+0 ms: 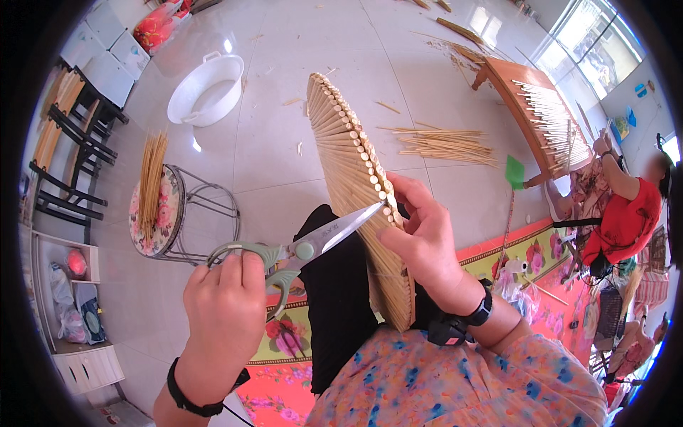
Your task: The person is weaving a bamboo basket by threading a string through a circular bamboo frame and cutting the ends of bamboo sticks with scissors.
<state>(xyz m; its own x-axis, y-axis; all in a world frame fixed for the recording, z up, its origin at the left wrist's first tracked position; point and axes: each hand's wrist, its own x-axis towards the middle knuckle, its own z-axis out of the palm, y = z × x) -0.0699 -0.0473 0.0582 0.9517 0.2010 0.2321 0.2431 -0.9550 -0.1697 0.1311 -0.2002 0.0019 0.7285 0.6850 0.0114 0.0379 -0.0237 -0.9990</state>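
Note:
In my left hand [226, 299] is a pair of scissors [334, 233] with grey-green handles, my fingers closed round the grips. The blades point up and right, and their tips reach the edge of a stalk mat [338, 153]. Pale stalks lie side by side to form this mat, and their round cut ends line its rim. It is held on edge above my lap. My right hand [425, 231] grips the mat by its right side, thumb on the near face, fingers mostly behind the rim. Whether the blades have a stalk between them is too small to tell.
A stool [165, 235] at left carries a stalk bundle [151, 181]; behind it stands a white basin [208, 91]. More stalks [448, 144] lie on the tiled floor. At right, a wooden bench [523, 117] bears stalks, with a person in red [629, 217] beside it.

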